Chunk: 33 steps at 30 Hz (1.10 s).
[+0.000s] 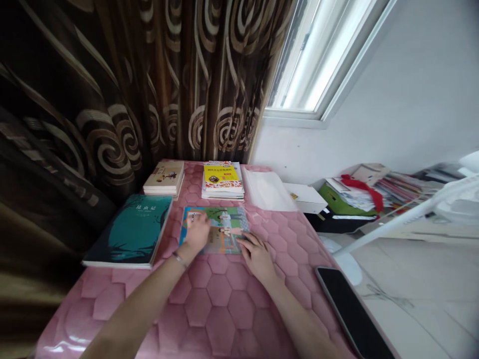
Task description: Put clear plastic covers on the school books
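A thin book with a colourful illustrated cover (224, 217) lies flat in the middle of the pink padded table (219, 294). Over its left part is my left hand (198, 230), with the fingers curled down on the cover; whether they hold anything is hidden. My right hand (258, 255) rests at the book's right edge, its fingers spread and the fingertips touching the cover. A bracelet circles my left wrist.
A teal book (140, 232) lies left, with a beige book stack (163, 178) behind it. A yellow-topped stack (223, 180) and clear plastic sheets (270, 190) lie at the back. A black phone (352, 311) is at the right edge; a white box (305, 197) stands beyond.
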Each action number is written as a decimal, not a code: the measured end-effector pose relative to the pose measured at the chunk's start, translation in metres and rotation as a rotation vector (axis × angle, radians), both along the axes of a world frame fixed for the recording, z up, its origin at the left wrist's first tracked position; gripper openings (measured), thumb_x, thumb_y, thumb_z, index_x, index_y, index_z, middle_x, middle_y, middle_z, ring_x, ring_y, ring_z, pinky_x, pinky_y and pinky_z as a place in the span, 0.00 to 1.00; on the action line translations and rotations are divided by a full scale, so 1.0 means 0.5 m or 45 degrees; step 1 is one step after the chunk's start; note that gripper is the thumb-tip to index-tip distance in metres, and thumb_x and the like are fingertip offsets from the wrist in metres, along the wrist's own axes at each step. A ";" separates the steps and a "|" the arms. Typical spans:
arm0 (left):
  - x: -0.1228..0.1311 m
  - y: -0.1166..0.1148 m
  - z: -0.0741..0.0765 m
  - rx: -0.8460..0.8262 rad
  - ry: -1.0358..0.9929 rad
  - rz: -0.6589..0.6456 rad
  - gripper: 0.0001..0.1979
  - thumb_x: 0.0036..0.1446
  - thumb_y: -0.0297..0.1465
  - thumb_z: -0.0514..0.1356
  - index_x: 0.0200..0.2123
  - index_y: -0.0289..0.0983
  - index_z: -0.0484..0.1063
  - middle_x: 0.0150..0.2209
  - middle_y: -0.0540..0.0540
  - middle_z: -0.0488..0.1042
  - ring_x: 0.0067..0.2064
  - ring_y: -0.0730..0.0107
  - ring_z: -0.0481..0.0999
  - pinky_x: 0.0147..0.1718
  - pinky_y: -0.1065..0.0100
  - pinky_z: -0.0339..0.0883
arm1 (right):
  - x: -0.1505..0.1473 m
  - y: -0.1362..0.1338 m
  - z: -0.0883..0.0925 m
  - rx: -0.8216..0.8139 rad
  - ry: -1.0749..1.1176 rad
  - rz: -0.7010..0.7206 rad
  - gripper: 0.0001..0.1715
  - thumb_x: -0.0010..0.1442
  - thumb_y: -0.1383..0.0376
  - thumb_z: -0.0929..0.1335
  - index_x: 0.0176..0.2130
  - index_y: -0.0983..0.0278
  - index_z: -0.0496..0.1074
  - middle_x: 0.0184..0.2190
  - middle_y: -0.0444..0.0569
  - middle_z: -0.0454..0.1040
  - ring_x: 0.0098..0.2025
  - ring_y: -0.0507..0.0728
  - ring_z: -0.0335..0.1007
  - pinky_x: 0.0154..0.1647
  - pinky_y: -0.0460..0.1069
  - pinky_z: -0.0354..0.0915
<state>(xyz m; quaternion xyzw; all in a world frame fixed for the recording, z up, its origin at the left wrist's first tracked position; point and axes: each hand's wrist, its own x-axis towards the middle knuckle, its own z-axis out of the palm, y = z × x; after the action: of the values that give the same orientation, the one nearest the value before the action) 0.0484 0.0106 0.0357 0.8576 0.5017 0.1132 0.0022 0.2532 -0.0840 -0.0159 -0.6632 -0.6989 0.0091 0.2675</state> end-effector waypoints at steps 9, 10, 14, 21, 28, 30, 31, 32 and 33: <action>-0.096 -0.119 -0.070 0.053 -0.231 -0.344 0.12 0.59 0.22 0.55 0.40 0.41 0.75 0.44 0.48 0.76 0.47 0.66 0.73 0.57 0.54 0.53 | -0.029 -0.012 0.035 -0.045 -0.070 -0.078 0.18 0.61 0.68 0.62 0.44 0.56 0.77 0.50 0.49 0.73 0.51 0.62 0.64 0.47 0.56 0.60; -0.104 -0.112 -0.071 0.055 -0.257 -0.348 0.12 0.59 0.22 0.55 0.39 0.41 0.75 0.43 0.48 0.77 0.46 0.66 0.73 0.56 0.55 0.55 | -0.042 -0.013 0.045 -0.047 -0.096 -0.086 0.16 0.60 0.68 0.63 0.41 0.56 0.78 0.48 0.50 0.74 0.50 0.62 0.64 0.46 0.56 0.59; -0.109 -0.098 -0.072 0.079 -0.324 -0.381 0.12 0.58 0.21 0.55 0.37 0.40 0.77 0.40 0.47 0.78 0.44 0.66 0.74 0.54 0.56 0.59 | -0.117 -0.013 0.067 -0.023 -0.166 0.166 0.09 0.60 0.63 0.67 0.37 0.55 0.78 0.42 0.47 0.76 0.47 0.60 0.64 0.44 0.54 0.56; -0.105 -0.108 -0.058 0.105 -0.280 -0.363 0.12 0.60 0.22 0.54 0.38 0.40 0.77 0.41 0.47 0.78 0.44 0.65 0.74 0.54 0.55 0.56 | -0.177 0.015 0.035 0.034 -0.289 0.345 0.08 0.62 0.62 0.67 0.34 0.58 0.77 0.36 0.46 0.76 0.42 0.57 0.65 0.42 0.52 0.56; -0.150 -0.107 -0.047 0.222 -0.143 -0.300 0.09 0.61 0.27 0.56 0.35 0.42 0.76 0.39 0.48 0.78 0.45 0.63 0.72 0.50 0.55 0.54 | -0.064 -0.009 0.036 0.049 -0.191 0.244 0.06 0.61 0.61 0.69 0.36 0.56 0.78 0.38 0.45 0.77 0.44 0.56 0.67 0.43 0.52 0.56; -0.170 -0.109 -0.048 0.252 -0.124 -0.274 0.09 0.61 0.26 0.56 0.36 0.42 0.76 0.40 0.48 0.78 0.46 0.62 0.71 0.50 0.55 0.54 | -0.024 -0.020 0.034 0.041 -0.190 0.187 0.06 0.61 0.61 0.69 0.36 0.55 0.79 0.39 0.45 0.77 0.44 0.56 0.67 0.42 0.52 0.55; -0.180 -0.110 -0.049 0.262 -0.116 -0.262 0.09 0.60 0.26 0.56 0.36 0.42 0.76 0.41 0.48 0.78 0.46 0.62 0.71 0.49 0.55 0.54 | -0.006 -0.024 0.032 0.039 -0.196 0.158 0.07 0.61 0.61 0.69 0.35 0.55 0.79 0.40 0.46 0.77 0.44 0.57 0.67 0.42 0.52 0.55; -0.188 -0.111 -0.049 0.272 -0.109 -0.248 0.10 0.60 0.25 0.56 0.37 0.43 0.76 0.41 0.48 0.78 0.45 0.62 0.71 0.49 0.55 0.54 | 0.010 -0.028 0.030 0.038 -0.200 0.131 0.07 0.61 0.61 0.69 0.35 0.55 0.79 0.40 0.46 0.77 0.45 0.57 0.67 0.42 0.53 0.55; -0.196 -0.113 -0.050 0.280 -0.104 -0.234 0.10 0.60 0.25 0.56 0.37 0.43 0.76 0.41 0.48 0.78 0.45 0.62 0.71 0.48 0.56 0.54 | 0.023 -0.031 0.026 0.040 -0.201 0.108 0.07 0.61 0.60 0.69 0.35 0.54 0.79 0.41 0.46 0.77 0.45 0.57 0.67 0.42 0.53 0.55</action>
<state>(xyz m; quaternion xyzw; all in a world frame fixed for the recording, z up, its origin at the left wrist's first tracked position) -0.0495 -0.0457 0.0108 0.8896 0.4053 0.2015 -0.0611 0.2647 -0.0994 -0.0026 -0.6273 -0.7455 -0.0429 0.2212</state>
